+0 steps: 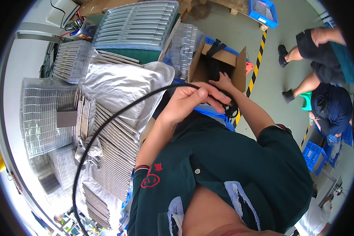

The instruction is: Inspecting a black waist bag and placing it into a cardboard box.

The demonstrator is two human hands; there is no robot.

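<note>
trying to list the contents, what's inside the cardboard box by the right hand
Inside the cardboard box, a black mass shows beyond the right hand. The hand and near side cover the rest; anything beneath the mass cannot be seen.

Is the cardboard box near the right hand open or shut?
Open: the cardboard box has its flaps apart, and its dark interior shows beside the right hand.

I have the left hand (189,100) out there curled, thumb (201,93) near fingers (215,105), forearm (156,137) angled inward, while the right arm (256,115) extends forward, right hand (224,83) loosely open, fingers parted
</note>
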